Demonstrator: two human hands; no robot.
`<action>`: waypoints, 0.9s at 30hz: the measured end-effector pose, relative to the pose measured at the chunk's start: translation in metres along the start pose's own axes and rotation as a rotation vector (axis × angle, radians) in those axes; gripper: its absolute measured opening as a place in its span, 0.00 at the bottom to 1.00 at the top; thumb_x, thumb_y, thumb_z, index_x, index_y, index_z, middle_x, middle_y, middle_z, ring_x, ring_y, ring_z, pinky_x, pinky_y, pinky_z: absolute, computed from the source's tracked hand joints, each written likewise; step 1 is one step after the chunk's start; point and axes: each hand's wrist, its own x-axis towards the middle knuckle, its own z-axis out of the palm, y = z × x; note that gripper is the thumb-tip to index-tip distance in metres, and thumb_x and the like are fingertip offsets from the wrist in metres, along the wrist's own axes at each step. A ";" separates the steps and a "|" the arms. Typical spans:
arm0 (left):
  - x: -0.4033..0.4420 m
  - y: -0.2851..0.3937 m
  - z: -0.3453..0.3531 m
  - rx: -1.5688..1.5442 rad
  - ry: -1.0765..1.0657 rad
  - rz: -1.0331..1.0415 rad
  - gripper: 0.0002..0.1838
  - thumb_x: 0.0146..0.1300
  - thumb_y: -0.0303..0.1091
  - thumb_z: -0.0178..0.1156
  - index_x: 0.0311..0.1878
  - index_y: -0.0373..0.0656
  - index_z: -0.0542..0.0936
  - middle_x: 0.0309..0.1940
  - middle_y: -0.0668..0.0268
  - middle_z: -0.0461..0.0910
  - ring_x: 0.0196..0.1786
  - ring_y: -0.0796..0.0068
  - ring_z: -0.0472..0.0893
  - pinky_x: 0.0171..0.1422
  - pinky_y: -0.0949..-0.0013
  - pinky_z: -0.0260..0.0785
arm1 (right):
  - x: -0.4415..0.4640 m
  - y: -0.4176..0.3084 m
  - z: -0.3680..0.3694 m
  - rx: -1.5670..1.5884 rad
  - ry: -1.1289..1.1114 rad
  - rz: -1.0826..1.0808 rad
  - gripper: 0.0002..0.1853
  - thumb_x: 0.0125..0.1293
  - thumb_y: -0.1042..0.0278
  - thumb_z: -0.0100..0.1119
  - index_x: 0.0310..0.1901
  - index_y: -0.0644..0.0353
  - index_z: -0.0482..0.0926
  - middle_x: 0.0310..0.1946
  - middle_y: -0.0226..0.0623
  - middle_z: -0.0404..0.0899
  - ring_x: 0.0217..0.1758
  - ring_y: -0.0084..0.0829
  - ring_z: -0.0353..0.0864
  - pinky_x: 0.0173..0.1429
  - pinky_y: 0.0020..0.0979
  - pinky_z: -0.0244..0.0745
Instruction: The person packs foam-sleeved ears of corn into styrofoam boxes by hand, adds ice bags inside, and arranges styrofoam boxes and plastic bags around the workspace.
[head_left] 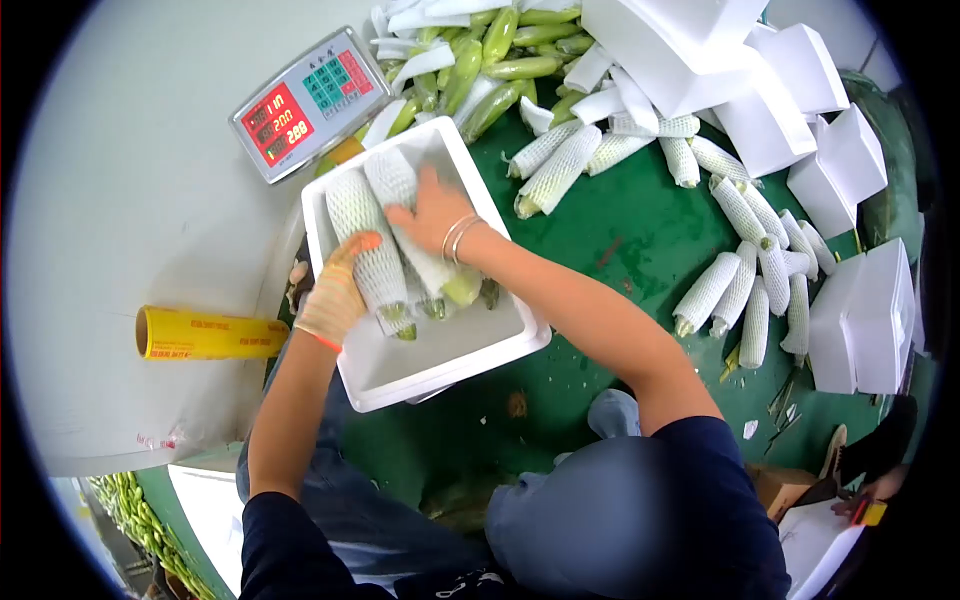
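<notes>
Vegetables (pixel 368 245), green-ended, in white netting (pixel 352 205)

The left hand (pixel 335 302), in a pale knit glove with orange fingertips, reaches over the left edge of the foam box (pixel 428 377), its thumb pointing inward, its other fingers hard to make out. The right forearm (pixel 570 295) slants across the box's right edge; its bare hand (pixel 432 212) is slightly blurred, thumb spread from the fingers, two bangles (pixel 459 238) circling the wrist.
</notes>
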 end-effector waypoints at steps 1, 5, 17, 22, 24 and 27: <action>0.002 0.008 0.007 0.144 0.122 -0.088 0.29 0.56 0.35 0.62 0.61 0.40 0.69 0.51 0.57 0.77 0.50 0.59 0.79 0.58 0.59 0.73 | -0.001 0.003 0.005 -0.108 0.171 -0.128 0.41 0.57 0.52 0.60 0.63 0.77 0.58 0.62 0.65 0.61 0.64 0.57 0.66 0.68 0.43 0.62; 0.021 -0.008 -0.002 1.337 0.551 0.492 0.38 0.56 0.35 0.64 0.68 0.35 0.60 0.59 0.46 0.70 0.66 0.53 0.66 0.72 0.59 0.56 | -0.024 0.002 0.008 -0.710 0.371 -0.571 0.27 0.63 0.62 0.50 0.62 0.68 0.66 0.68 0.58 0.58 0.71 0.53 0.59 0.71 0.50 0.55; 0.057 -0.014 -0.009 2.050 0.428 0.617 0.34 0.66 0.54 0.55 0.67 0.42 0.67 0.70 0.54 0.61 0.75 0.52 0.54 0.75 0.55 0.48 | -0.271 0.270 -0.210 -0.575 0.538 0.430 0.24 0.53 0.76 0.55 0.55 0.66 0.69 0.50 0.56 0.72 0.53 0.55 0.73 0.61 0.44 0.68; 0.044 -0.005 0.009 1.795 0.307 0.539 0.27 0.68 0.44 0.55 0.65 0.39 0.70 0.69 0.54 0.62 0.74 0.56 0.56 0.76 0.62 0.47 | -0.253 0.359 -0.194 -0.514 0.654 0.757 0.47 0.47 0.45 0.71 0.57 0.77 0.60 0.50 0.67 0.70 0.57 0.59 0.71 0.62 0.43 0.69; 0.032 0.003 0.015 1.619 0.372 0.608 0.25 0.67 0.36 0.56 0.65 0.37 0.69 0.68 0.53 0.64 0.72 0.57 0.60 0.75 0.62 0.51 | -0.221 0.360 -0.182 -0.416 0.681 1.102 0.52 0.43 0.47 0.74 0.60 0.78 0.57 0.53 0.66 0.69 0.58 0.56 0.72 0.63 0.42 0.69; -0.063 -0.003 0.105 1.530 0.070 1.043 0.25 0.66 0.26 0.56 0.65 0.36 0.65 0.67 0.54 0.65 0.69 0.59 0.65 0.73 0.61 0.55 | -0.212 0.366 -0.167 0.715 0.789 0.877 0.44 0.47 0.57 0.71 0.59 0.77 0.61 0.52 0.53 0.75 0.52 0.41 0.79 0.50 0.37 0.77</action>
